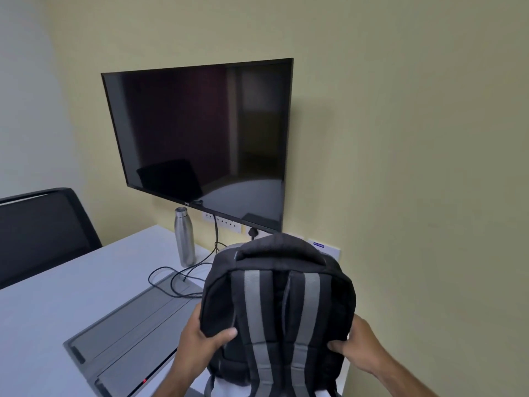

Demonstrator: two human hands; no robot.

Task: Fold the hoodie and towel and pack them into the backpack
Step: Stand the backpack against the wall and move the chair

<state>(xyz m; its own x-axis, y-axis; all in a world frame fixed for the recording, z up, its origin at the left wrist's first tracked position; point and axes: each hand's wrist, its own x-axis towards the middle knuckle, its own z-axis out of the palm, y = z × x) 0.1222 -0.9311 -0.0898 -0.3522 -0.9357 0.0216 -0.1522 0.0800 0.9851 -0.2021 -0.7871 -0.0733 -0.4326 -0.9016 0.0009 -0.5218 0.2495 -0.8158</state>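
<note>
Head view: the backpack [279,308] is held upright at the near table [43,310] edge, straps facing the camera. The left hand [200,343] is clamped on its left side, thumb across the back panel; the right hand [356,340] is curled round its right side. Hoodie and towel are not in view; whether they are already packed cannot be told, as no open zip is seen. A steel bottle [184,237], a looped cable [174,277] and a wall screen [200,138] lie beyond, well clear.

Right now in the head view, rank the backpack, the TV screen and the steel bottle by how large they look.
1. TV screen
2. backpack, though it sits much nearer the camera, so true size is unsure
3. steel bottle
</note>
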